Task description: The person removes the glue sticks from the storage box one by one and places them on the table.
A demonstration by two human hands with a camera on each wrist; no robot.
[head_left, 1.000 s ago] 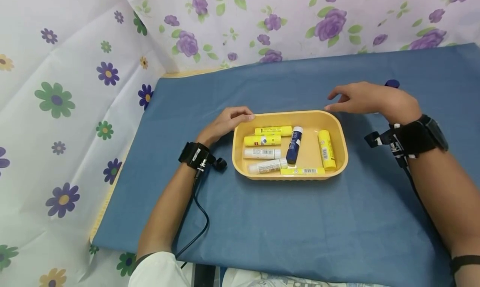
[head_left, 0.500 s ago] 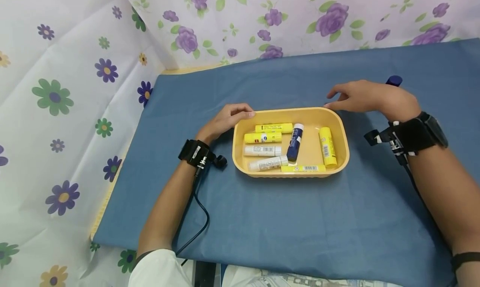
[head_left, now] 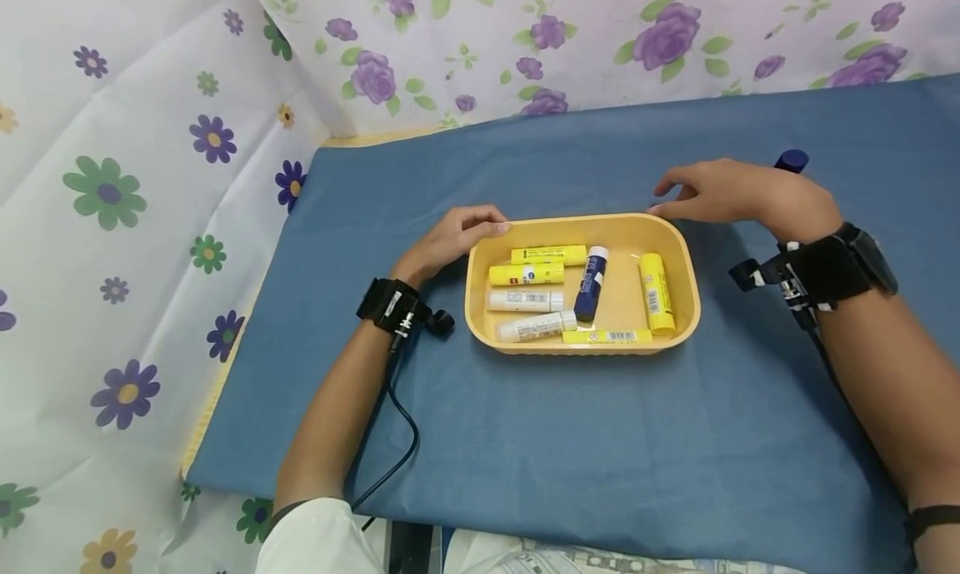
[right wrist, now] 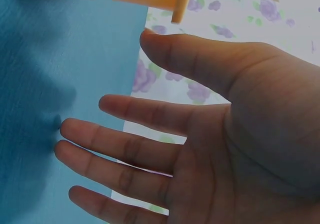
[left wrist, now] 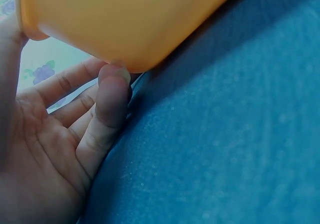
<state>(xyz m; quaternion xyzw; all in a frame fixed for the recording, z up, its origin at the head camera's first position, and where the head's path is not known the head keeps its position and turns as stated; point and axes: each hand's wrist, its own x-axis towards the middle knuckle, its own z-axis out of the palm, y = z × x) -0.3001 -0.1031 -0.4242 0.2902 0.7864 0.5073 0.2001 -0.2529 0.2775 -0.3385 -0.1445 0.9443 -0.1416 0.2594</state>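
Fingers (head_left: 480,218) of the left hand (head_left: 450,242) are loosely curled against the far left corner of the shallow yellow plastic tray (head_left: 678,303), and in the left wrist view the thumb tip (left wrist: 114,84) touches the tray's underside, so it looks more like steadying than a real grip. Over on the other side the right hand (head_left: 738,195) floats by the tray's far right corner with its fingers (right wrist: 125,149) spread and relaxed, holding nothing; the thumb looks right at the rim, but I can't tell if it touches. Compared with a second ago basically nothing has moved, hands and tray sit the same, so my guess is things are paused. The tray sits mid blue cloth-covered tabletop (head_left: 562,441) with seven glue sticks lying flat inside, including one dark blue glue stick (head_left: 590,284). A dark blue cap-like thing (head_left: 792,159) pokes out behind the right hand, mostly hidden, can't say what it is.
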